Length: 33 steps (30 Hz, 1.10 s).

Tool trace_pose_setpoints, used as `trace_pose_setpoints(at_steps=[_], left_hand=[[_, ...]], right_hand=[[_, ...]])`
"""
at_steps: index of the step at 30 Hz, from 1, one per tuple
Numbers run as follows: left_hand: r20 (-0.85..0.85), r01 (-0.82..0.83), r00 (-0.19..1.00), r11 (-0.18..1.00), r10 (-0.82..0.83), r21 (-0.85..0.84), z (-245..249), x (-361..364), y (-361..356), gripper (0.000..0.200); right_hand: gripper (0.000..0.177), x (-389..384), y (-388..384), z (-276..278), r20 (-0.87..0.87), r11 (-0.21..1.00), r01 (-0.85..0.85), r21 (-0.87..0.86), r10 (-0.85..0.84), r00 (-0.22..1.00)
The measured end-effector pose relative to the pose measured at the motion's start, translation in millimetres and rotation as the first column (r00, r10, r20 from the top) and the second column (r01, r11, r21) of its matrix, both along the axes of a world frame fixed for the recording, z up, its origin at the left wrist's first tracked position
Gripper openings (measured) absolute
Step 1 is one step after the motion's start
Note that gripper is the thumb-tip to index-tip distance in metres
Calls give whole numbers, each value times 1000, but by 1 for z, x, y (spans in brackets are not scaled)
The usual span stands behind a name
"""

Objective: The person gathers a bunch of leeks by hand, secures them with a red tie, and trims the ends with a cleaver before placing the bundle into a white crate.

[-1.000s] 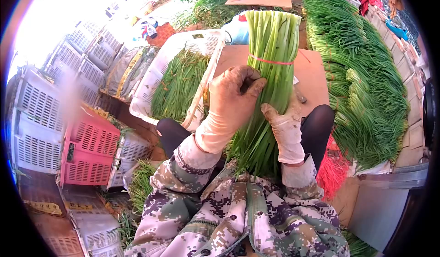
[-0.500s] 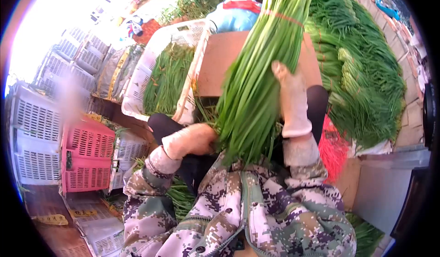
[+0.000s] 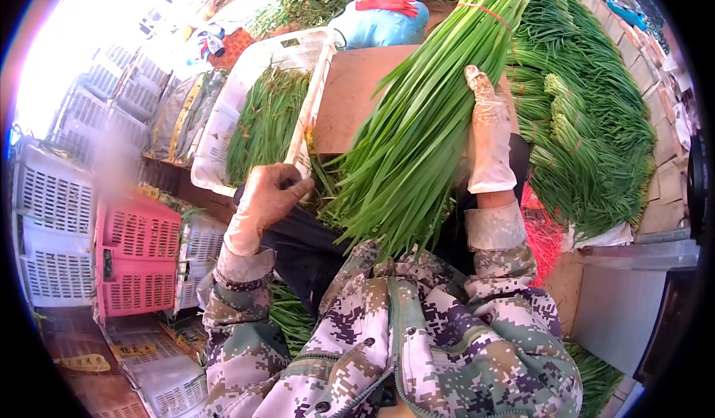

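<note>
A large bunch of green chives (image 3: 417, 127), tied near its pale stem end with a thin red band (image 3: 488, 12), slants over my lap with its leaf tips toward my jacket. My right hand (image 3: 488, 131), in a thin whitish glove, grips the bunch from its right side; the fingers underneath are hidden. Away to the left of the leaves, my left hand (image 3: 269, 198) is curled, thumb against the fingers, beside the near corner of a white basket (image 3: 328, 53). Whatever it may pinch is too small to make out.
Loose chives (image 3: 268, 120) lie in the white basket. A brown board (image 3: 350, 83) is in front of my knees. Tied bunches are heaped in a pile (image 3: 588, 112) at right. Pink (image 3: 141, 254) and white crates (image 3: 56, 224) stand at left; red strands (image 3: 544, 232) hang by my right knee.
My left hand has left the leaf ends of the bunch and moved left toward the basket. The right hand still holds the bunch, which has shifted slightly right, its leaves fanned wider.
</note>
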State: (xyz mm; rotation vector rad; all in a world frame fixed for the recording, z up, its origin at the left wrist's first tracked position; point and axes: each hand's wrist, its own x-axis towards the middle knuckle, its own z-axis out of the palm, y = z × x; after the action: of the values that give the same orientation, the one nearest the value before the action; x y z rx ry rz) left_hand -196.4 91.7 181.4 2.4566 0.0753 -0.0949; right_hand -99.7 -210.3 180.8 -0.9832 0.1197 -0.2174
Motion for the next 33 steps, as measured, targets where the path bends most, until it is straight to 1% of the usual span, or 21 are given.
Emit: trace_pose_setpoints(at_steps=[1, 3, 4, 5, 7, 9, 11, 13, 16, 19, 21, 24, 25, 26, 27, 28, 29, 30, 31, 32, 33], left_hand=[[4, 10, 1000, 1000, -10, -7, 0, 2, -2, 20], [120, -159, 974, 954, 194, -254, 2, 7, -7, 16], [90, -183, 969, 913, 230, -365, 5, 11, -9, 11], [88, -196, 966, 911, 243, -364, 9, 14, -13, 11], [377, -43, 908, 934, 184, -353, 18, 21, -32, 7], [442, 95, 888, 892, 125, -442, 36, 19, -64, 12], [522, 259, 848, 933, -96, -249, 51, 16, -91, 18], [609, 381, 738, 924, -290, -22, 50, 18, -112, 23], [569, 406, 731, 910, -377, 82, 41, 29, -129, 24], [517, 417, 747, 900, -419, 126, 37, 37, -136, 27], [517, 414, 690, 862, -507, 293, 32, 42, -136, 28], [501, 419, 657, 825, -563, 379, 28, 47, -137, 27], [502, 434, 647, 818, -574, 376, 29, 46, -138, 27], [437, 410, 663, 783, -608, 467, 31, 43, -139, 26], [384, 402, 657, 732, -649, 550, 31, 43, -143, 25], [388, 402, 647, 726, -657, 558, 28, 43, -145, 23], [397, 406, 626, 714, -672, 570, 23, 42, -144, 22], [429, 399, 588, 708, -686, 583, 18, 38, -139, 26], [446, 499, 511, 676, -734, 542, 14, 38, -136, 31], [318, 603, 528, 612, -787, 511, 20, 31, -130, 28], [211, 645, 529, 551, -822, 530, 21, 20, -116, 23]], right_hand=[[37, 1, 0, -2, 4, 1000, 10, -7, -10, 1000], [38, 6, -2, -10, -26, 997, 56, 43, -55, 998], [39, 6, -2, -11, -43, 995, 47, 87, -43, 998], [39, 7, -2, -14, -45, 996, 33, 88, -30, 999], [39, 8, 0, -21, -68, 976, -51, 212, 67, 995], [37, 2, 2, -15, -83, 980, -42, 193, 59, 995], [36, 1, 3, -15, -94, 986, -30, 162, 46, 995], [35, 2, 4, -19, -105, 989, -29, 147, 45, 993], [34, 1, 3, -19, -114, 993, -43, 107, 55, 992], [32, -2, 2, -21, -83, 975, -109, 193, 127, 988], [30, -4, 3, -21, -40, 943, -181, 280, 200, 979], [31, -6, 8, -19, -102, 959, -153, 239, 182, 978], [31, -7, 6, -18, -135, 969, -128, 212, 159, 978], [31, -9, 4, -19, -54, 974, -149, 172, 161, 986], [33, -3, 3, -42, 195, 957, 69, -282, -13, 981], [35, -11, -3, -26, 20, 933, -61, -354, 73, 997], [36, -9, -8, -38, 258, 724, 176, -667, 3, 966], [39, -12, -2, -31, 93, 965, 21, -262, 3, 996], [44, -7, -7, -28, 96, 989, 29, -144, -15, 995], [44, -2, -11, -35, 18, 1000, -11, -24, 12, 1000], [44, -8, -22, -19, -76, 999, -29, 25, 31, 997]])
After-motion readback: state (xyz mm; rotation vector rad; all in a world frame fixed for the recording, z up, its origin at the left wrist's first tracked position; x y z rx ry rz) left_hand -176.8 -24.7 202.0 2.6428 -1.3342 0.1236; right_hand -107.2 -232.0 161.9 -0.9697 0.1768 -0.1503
